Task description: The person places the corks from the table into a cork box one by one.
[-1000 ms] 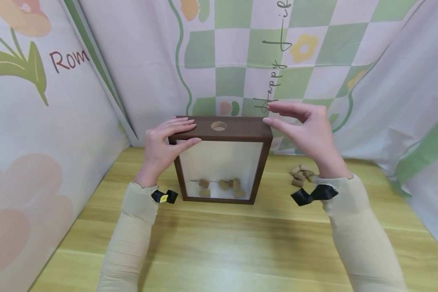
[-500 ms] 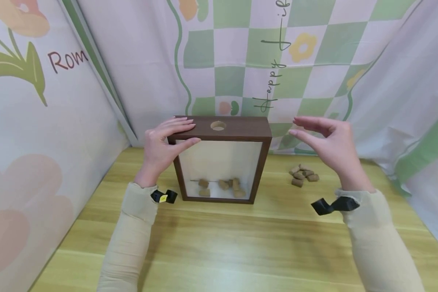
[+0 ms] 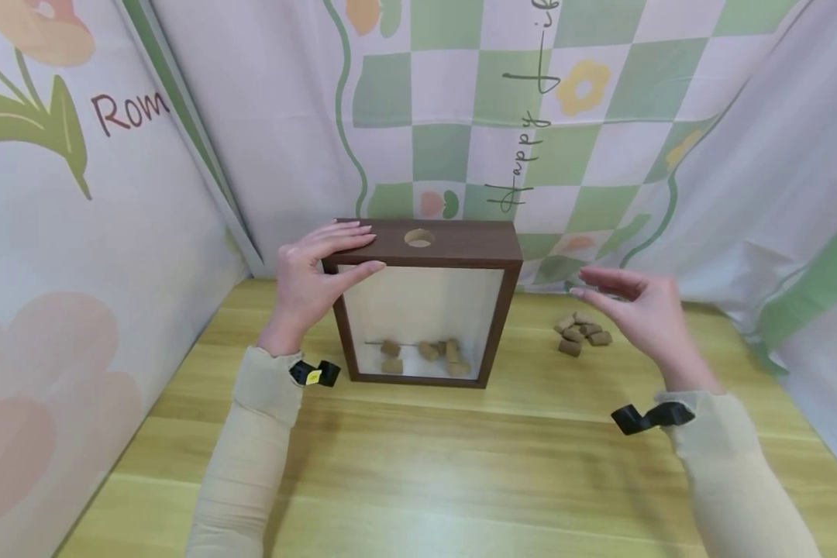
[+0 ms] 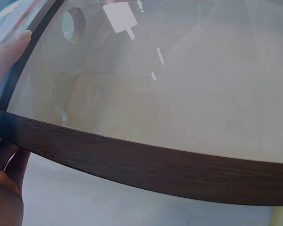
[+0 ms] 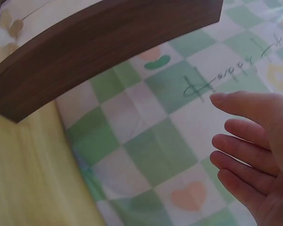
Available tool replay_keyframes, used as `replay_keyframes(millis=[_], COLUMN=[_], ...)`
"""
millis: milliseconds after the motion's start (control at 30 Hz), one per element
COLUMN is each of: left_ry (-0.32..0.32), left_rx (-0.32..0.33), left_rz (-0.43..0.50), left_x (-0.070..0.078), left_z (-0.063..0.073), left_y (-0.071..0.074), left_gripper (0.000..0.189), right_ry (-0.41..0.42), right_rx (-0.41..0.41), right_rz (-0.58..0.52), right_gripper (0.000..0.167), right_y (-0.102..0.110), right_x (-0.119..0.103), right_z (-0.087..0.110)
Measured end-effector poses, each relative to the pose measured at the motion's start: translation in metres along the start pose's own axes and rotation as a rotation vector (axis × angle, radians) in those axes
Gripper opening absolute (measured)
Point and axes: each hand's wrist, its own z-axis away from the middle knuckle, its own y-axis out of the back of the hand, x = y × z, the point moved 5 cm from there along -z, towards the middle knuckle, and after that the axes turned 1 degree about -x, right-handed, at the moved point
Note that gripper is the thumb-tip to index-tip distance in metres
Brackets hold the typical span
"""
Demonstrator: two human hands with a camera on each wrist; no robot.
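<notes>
Currently, dark-framed box (image 3: 470,240) upright on table (image 3: 418,465), towards far edge, a little nearer left edge than right. Round hole (image 3: 419,239) in its top; several small brown pieces (image 3: 391,366) lie at bottom, seen through clear front. Left hand (image 3: 305,271) clasps box's upper left corner, fingers over top, thumb against front. Right hand (image 3: 642,314) holds nothing, raised near far right corner of table, thumb and fingers apart. Loose pile (image 3: 573,335) of similar pieces near far edge, between box and that hand. Checked cloth (image 3: 441,153) hangs behind.
</notes>
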Motion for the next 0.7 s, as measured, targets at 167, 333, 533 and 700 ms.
replay_keyframes(millis=[167, 333, 533, 700], left_ry=[0.010, 0.005, 0.003, 0.002], left_rx=[-0.006, -0.004, 0.000, -0.002], left_rz=[-0.007, -0.009, -0.012, -0.014], left_x=[0.000, 0.003, 0.003, 0.003], left_z=[0.000, -0.001, -0.001, -0.001], left_y=[0.000, 0.001, 0.001, 0.000], left_gripper=[0.038, 0.038, 0.038, 0.037], right_ry=[-0.066, -0.077, -0.084, -0.086], right_rx=[-0.045, -0.084, -0.107, -0.114], right_rz=[0.036, 0.036, -0.001, 0.024], right_gripper=[0.053, 0.055, 0.054, 0.054], right_y=[-0.004, -0.012, -0.025, -0.030], right_x=[0.025, 0.045, 0.070, 0.089], right_z=[0.007, 0.014, 0.020, 0.024])
